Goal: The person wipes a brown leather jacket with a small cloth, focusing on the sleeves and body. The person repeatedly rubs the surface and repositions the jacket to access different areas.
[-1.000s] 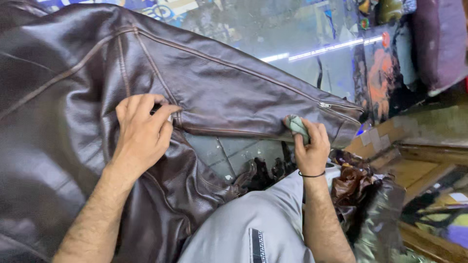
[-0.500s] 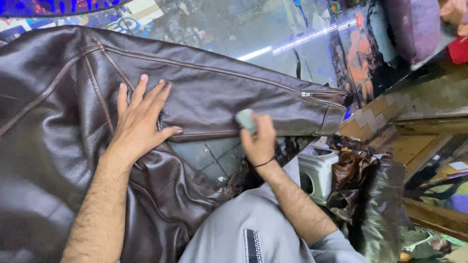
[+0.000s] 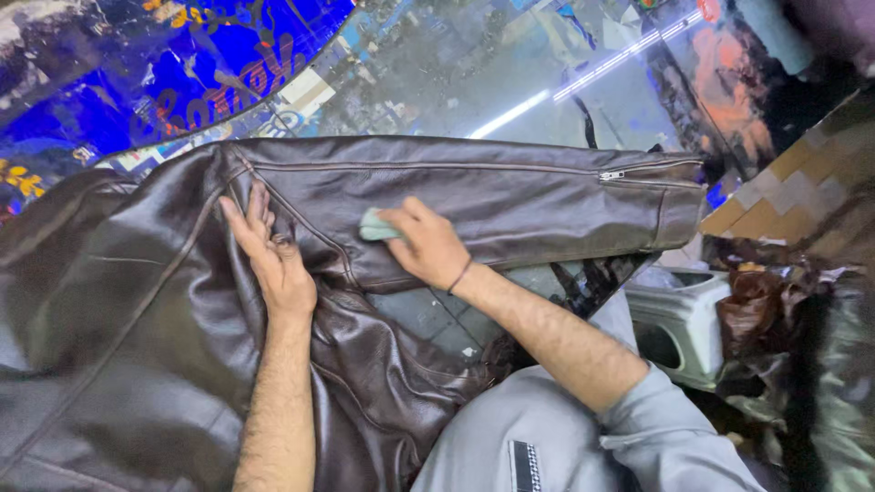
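A dark brown leather jacket lies spread over a glass counter, one sleeve stretched out to the right with a zip near its cuff. My left hand lies flat on the jacket by the shoulder seam, fingers together and pointing up. My right hand grips a small pale green sponge and presses it on the sleeve close to the armpit seam. A thin dark band circles my right wrist.
Blue printed material shows under the glass at the upper left. A white plastic container and dark leather pieces sit at the lower right. My grey trouser leg fills the bottom centre. Tan patterned floor shows at right.
My right hand has slid the sponge leftward along the sleeve, from near the cuff to the armpit seam. My left hand has stayed on the shoulder area, fingers now drawn together.
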